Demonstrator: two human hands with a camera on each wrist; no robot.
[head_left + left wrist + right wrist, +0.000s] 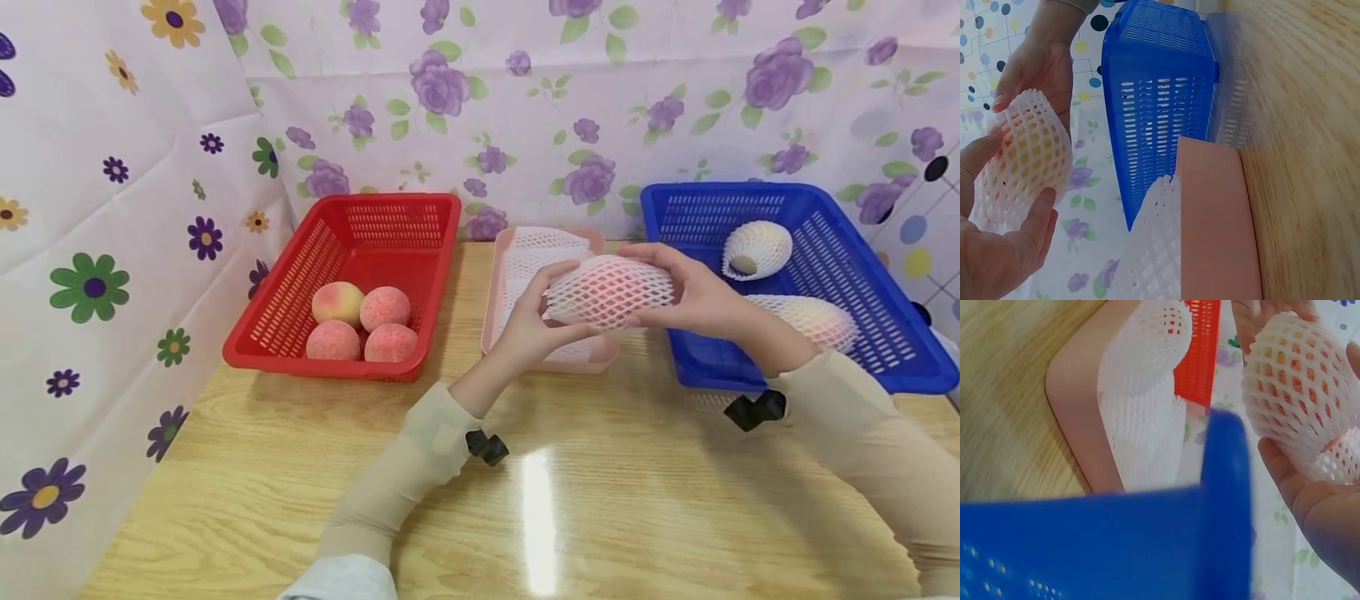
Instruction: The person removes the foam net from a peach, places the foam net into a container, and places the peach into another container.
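A peach in a white foam net sleeve (609, 292) is held up between both hands, above a pink tray (489, 321). My left hand (528, 325) grips its left end, thumb below and fingers above. At the right end, my right hand (693, 292) holds the sleeve between thumb and fingers. In the left wrist view the net (1025, 156) is stretched over the fruit, yellowish skin showing through. The right wrist view shows reddish skin near the sleeve's open end (1341, 447). White foam net sleeves (525, 258) lie in the pink tray.
To the left stands a red basket (435, 275) with several bare peaches (386, 308) in it. A blue basket (885, 250) on the right contains net-wrapped peaches (757, 250), partly behind the right forearm. Floral cloth (525, 125) hangs behind the wooden table (600, 500).
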